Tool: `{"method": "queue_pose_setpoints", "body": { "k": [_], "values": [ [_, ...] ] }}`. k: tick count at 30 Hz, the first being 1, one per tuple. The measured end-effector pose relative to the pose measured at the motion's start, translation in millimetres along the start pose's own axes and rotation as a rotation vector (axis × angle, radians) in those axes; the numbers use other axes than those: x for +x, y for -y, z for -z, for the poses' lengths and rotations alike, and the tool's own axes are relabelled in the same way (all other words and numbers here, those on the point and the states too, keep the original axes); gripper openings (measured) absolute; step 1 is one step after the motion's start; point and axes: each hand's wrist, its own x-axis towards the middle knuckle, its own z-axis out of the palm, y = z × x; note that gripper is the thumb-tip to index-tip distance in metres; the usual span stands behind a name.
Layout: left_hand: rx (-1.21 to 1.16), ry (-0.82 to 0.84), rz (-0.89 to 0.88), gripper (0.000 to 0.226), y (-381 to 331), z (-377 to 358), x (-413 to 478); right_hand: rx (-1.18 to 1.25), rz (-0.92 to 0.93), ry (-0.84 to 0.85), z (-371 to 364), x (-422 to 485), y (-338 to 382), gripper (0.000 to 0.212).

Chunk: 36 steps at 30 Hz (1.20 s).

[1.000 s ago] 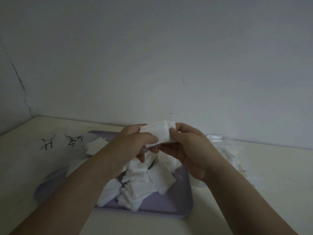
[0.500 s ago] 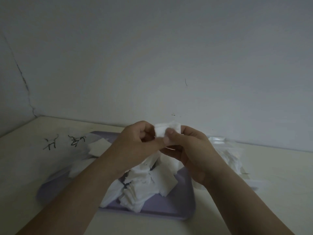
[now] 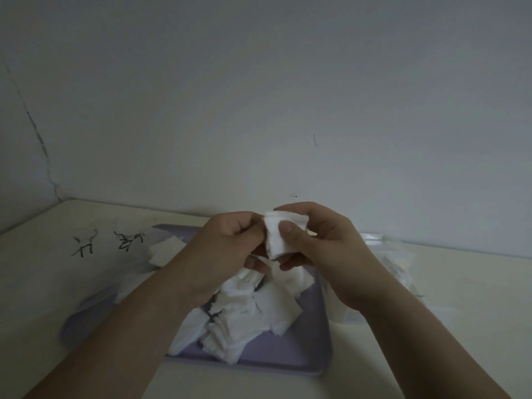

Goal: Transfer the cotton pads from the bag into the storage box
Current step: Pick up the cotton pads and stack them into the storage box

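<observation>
Over the lilac storage box (image 3: 288, 359), the right hand (image 3: 325, 249) pinched a stack of cotton pads (image 3: 280, 240). The left hand (image 3: 230, 243) nipped its edge, seemingly to separate them above the pile (image 3: 244, 321). The clear bag (image 3: 388, 260) lay beside the box.

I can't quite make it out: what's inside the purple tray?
A loose heap of white cotton pads lies in the tray. The left arm covers its left part, so what lies there is hidden.
</observation>
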Motion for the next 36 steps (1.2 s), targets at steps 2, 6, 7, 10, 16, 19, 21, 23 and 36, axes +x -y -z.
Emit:
{"method": "queue_pose_setpoints", "body": {
  "k": [2,6,7,10,16,19,21,23,36],
  "values": [
    [0.003,-0.003,0.005,0.028,-2.2,-1.1,-0.8,-0.009,-0.003,-0.017,2.2,-0.4,1.8,0.016],
    [-0.003,-0.034,0.01,0.029,-2.0,-1.6,-1.2,-0.04,-0.042,0.011,3.9,-1.9,4.2,0.015],
    [-0.007,-0.053,0.015,0.029,-2.6,-2.5,-1.1,-0.047,-0.048,0.01,3.8,-1.9,3.9,0.015],
    [-0.115,-0.098,0.038,0.027,-6.1,-5.9,-0.8,-0.061,-0.072,-0.036,2.1,-1.1,4.3,0.015],
    [0.034,-0.174,-0.121,0.021,2.5,-11.6,-0.3,-0.036,-0.257,-0.154,3.0,0.5,11.0,0.046],
    [0.0,-0.248,-0.165,0.021,4.4,-13.1,-0.2,-0.009,-0.346,-0.073,7.1,-0.6,18.0,0.032],
    [-0.017,-0.257,-0.187,0.021,3.3,-16.3,-1.8,0.01,-0.347,-0.046,9.7,-1.4,22.4,0.028],
    [-0.034,-0.212,-0.172,0.022,3.1,-22.8,-5.7,-0.051,-0.31,-0.069,12.2,-3.8,28.6,0.025],
    [0.568,0.014,-0.324,0.016,10.1,-115.5,9.9,-0.814,-0.266,-0.533,138.9,-61.8,53.8,0.031]
  ]
}}
